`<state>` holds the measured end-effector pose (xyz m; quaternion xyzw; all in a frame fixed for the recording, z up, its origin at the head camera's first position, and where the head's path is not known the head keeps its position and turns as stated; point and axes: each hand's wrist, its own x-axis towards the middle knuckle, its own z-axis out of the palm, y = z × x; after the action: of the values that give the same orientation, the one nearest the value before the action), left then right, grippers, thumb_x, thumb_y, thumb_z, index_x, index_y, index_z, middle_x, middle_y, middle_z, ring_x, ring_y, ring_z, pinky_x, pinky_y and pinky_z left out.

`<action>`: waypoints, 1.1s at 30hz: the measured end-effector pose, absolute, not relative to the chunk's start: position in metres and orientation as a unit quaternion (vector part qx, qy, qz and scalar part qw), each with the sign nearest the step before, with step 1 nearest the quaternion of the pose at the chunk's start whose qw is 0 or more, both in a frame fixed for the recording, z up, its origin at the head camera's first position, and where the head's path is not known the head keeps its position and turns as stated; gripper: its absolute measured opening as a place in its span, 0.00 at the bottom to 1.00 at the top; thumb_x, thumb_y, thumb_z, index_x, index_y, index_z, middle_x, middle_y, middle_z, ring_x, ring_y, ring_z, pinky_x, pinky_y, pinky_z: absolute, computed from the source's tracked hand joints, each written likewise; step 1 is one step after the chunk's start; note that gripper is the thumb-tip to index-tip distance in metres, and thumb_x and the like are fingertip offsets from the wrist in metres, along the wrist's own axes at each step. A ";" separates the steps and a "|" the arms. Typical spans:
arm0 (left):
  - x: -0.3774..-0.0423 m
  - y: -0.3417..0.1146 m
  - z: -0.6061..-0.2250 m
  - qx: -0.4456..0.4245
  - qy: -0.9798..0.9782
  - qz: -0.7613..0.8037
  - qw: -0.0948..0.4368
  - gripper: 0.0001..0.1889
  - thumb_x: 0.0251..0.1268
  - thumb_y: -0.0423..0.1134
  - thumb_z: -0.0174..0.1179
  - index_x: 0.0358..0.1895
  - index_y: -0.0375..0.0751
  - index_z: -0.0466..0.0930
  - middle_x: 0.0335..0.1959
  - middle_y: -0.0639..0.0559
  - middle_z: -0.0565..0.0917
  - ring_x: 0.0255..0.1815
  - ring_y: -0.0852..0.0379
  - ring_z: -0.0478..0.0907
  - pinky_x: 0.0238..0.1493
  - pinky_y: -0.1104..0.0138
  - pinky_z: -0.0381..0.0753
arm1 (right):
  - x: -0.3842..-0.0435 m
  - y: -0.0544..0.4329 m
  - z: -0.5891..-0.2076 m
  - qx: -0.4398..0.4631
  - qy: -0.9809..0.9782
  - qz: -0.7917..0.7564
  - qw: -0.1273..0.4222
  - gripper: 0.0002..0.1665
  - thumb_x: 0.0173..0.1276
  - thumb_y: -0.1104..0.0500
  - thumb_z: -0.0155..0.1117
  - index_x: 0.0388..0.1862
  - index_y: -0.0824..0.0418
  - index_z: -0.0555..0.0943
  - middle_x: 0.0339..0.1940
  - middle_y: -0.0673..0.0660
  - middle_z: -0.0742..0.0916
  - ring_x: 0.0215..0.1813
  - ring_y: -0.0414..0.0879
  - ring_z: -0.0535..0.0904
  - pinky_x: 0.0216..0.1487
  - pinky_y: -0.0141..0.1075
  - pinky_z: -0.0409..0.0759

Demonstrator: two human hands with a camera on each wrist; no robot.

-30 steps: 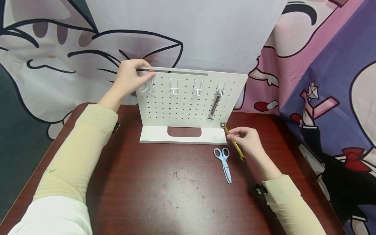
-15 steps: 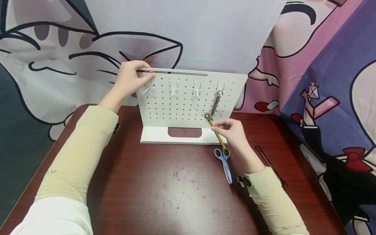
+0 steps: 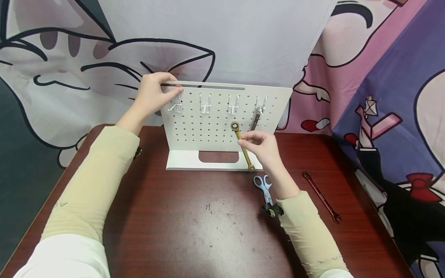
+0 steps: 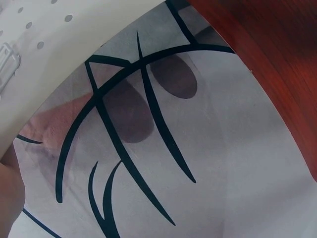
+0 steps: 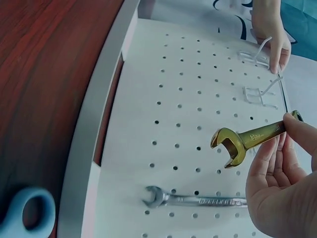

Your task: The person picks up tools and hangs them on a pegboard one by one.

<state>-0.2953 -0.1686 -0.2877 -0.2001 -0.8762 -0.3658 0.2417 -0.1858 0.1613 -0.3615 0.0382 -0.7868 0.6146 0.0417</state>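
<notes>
A white pegboard stand (image 3: 208,131) stands upright at the back of the table. My left hand (image 3: 153,91) grips its top left corner, thumb in front and fingers behind the edge. Between thumb and fingers, my right hand (image 3: 261,148) pinches a gold combination wrench (image 3: 245,152) in front of the board's lower right. The wrench's ring end points up and its open end down, as the right wrist view shows in close-up. A silver wrench (image 5: 198,200) hangs from the rightmost hook, partly hidden by my right hand in the head view.
Three more white hooks, among them a middle one (image 3: 205,105), line the board's upper part. Light blue scissors (image 3: 263,185) lie before the stand, partly under my right wrist. A red wrench (image 3: 322,197) rests on the table at the right. Printed cloth (image 3: 243,42) hangs behind.
My right hand has carried the gold wrench left and upward, from beside the stand to in front of the board. The red wrench has come into view. My left hand stays on the corner.
</notes>
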 end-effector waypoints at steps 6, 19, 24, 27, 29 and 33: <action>-0.295 -0.169 -0.288 -0.201 -0.877 -0.365 0.241 0.08 0.66 0.34 0.70 0.42 0.30 0.89 0.40 0.34 0.90 0.36 0.49 0.77 0.39 0.76 0.64 | -0.191 0.151 -0.360 0.027 -0.762 0.645 0.054 0.10 0.66 0.67 0.76 0.46 0.69 0.89 0.28 0.38 0.89 0.35 0.34 0.84 0.45 0.28 0.79; -0.293 -0.169 -0.286 -0.207 -0.873 -0.368 0.243 0.08 0.66 0.34 0.72 0.41 0.32 0.89 0.39 0.36 0.90 0.34 0.56 0.74 0.39 0.78 0.62 | -0.206 0.133 -0.360 -0.007 -0.727 0.682 0.071 0.08 0.65 0.67 0.77 0.43 0.66 0.90 0.28 0.39 0.89 0.34 0.33 0.84 0.46 0.29 0.79; -0.293 -0.169 -0.286 -0.204 -0.874 -0.369 0.241 0.07 0.66 0.34 0.71 0.41 0.32 0.90 0.39 0.36 0.90 0.34 0.57 0.73 0.39 0.78 0.61 | -0.212 0.128 -0.362 -0.027 -0.720 0.691 0.066 0.09 0.66 0.65 0.77 0.44 0.64 0.90 0.26 0.38 0.89 0.33 0.33 0.85 0.47 0.30 0.79; -0.293 -0.169 -0.287 -0.205 -0.874 -0.369 0.240 0.07 0.66 0.34 0.71 0.41 0.32 0.89 0.39 0.36 0.91 0.34 0.56 0.73 0.38 0.78 0.61 | -0.216 0.127 -0.364 -0.034 -0.714 0.696 0.063 0.11 0.67 0.65 0.76 0.47 0.66 0.89 0.27 0.38 0.89 0.32 0.33 0.85 0.48 0.30 0.80; -0.293 -0.169 -0.287 -0.204 -0.874 -0.368 0.241 0.07 0.66 0.34 0.71 0.41 0.32 0.89 0.38 0.36 0.91 0.33 0.58 0.73 0.38 0.78 0.61 | -0.219 0.126 -0.366 -0.040 -0.710 0.700 0.062 0.11 0.67 0.65 0.76 0.47 0.67 0.89 0.27 0.38 0.89 0.32 0.33 0.85 0.48 0.30 0.81; -0.293 -0.169 -0.287 -0.204 -0.875 -0.367 0.241 0.07 0.66 0.35 0.72 0.41 0.33 0.90 0.39 0.36 0.91 0.34 0.58 0.73 0.38 0.78 0.62 | -0.224 0.125 -0.371 -0.045 -0.701 0.709 0.064 0.09 0.67 0.65 0.76 0.46 0.65 0.90 0.29 0.39 0.89 0.33 0.33 0.86 0.49 0.29 0.83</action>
<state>-0.2929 -0.1689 -0.2872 -0.2041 -0.8748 -0.3674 0.2412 -0.2235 0.1253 -0.3707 -0.0454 -0.7011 0.7088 0.0641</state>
